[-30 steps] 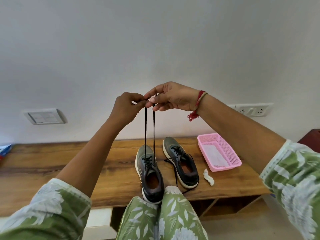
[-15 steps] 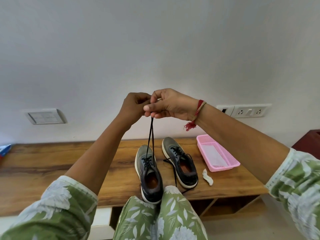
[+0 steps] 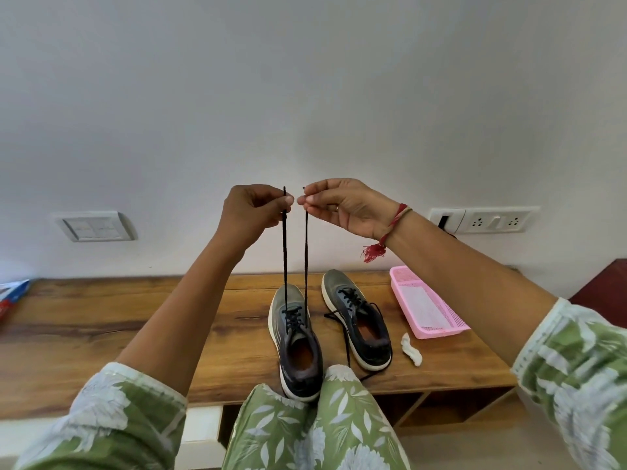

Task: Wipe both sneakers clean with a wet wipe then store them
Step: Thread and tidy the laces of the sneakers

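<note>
While shoe 1 (image 3: 294, 337) sits on the bench (image 3: 118, 320), toe at 12 o'clock and heel at the front edge just beside the knee (image 3: 315, 429), its laces (image 3: 285, 259) rise taut as two near-parallel strands.

L hand (image 3: 249, 212) pinches the 9 o'clock strand betw. thumb and forefinger, other fingers curled in. R hand (image 3: 342, 206) pinches the 3 o'clock strand the same way, w/ the strand tip showing just above the fingers. Both hands are level, thumbs nearly touching, held well above the bench in front of the wall (image 3: 305, 96). A red thread (image 3: 390, 228) circles the R wrist.

Shoe 2 (image 3: 356, 323) stands at 2 o'clock of shoe 1, just beside but apart, toe toward 11 o'clock. Its loose lace (image 3: 346, 337) trails to the front edge.

A crumpled wipe (image 3: 411, 349) lies at 3 o'clock of shoe 2's heel, near but not touching. A pink basket (image 3: 437, 330) at 3 o'clock of shoe 2 holds a flat white sheet (image 3: 419, 307).

On the wall, a switch plate (image 3: 96, 226) sits at 9 o'clock of the hands and a socket strip (image 3: 492, 220) at 3 o'clock.
</note>
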Action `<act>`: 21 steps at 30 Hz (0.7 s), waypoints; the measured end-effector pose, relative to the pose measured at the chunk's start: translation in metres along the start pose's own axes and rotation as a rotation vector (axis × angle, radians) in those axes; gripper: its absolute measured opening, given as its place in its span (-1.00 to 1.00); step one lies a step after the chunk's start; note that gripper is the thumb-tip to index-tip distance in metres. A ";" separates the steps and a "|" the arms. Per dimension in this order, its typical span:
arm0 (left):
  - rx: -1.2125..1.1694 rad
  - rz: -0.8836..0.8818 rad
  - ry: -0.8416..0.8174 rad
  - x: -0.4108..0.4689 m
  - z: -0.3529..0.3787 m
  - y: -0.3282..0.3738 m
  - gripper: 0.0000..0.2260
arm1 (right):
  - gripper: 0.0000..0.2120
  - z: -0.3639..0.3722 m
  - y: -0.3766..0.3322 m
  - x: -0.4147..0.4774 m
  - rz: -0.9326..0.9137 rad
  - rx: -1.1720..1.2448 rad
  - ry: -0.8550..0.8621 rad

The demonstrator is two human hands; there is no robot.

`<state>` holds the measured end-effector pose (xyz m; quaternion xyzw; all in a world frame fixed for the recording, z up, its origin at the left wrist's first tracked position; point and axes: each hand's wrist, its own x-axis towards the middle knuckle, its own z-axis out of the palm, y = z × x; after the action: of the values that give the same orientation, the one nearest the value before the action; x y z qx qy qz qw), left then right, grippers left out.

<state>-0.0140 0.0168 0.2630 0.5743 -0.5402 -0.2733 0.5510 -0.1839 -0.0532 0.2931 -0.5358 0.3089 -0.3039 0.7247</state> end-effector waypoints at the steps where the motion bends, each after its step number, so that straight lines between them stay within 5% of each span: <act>1: 0.002 -0.008 0.002 0.000 0.000 0.000 -0.96 | -0.86 -0.003 0.002 0.002 0.005 0.017 0.039; 7: 0.012 -0.039 0.037 0.003 0.001 -0.001 -0.96 | -0.81 -0.016 0.009 0.006 -0.009 0.102 0.128; 13: 0.007 -0.048 0.010 0.002 0.006 0.002 -0.96 | -0.78 -0.017 0.009 0.003 -0.104 -0.311 0.112; 21: 0.045 0.048 -0.022 -0.003 0.012 0.008 -0.92 | -0.89 -0.010 0.016 0.001 -0.123 -0.094 0.084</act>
<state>-0.0286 0.0171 0.2666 0.5707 -0.5657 -0.2540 0.5383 -0.1899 -0.0561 0.2756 -0.5738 0.3197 -0.3551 0.6652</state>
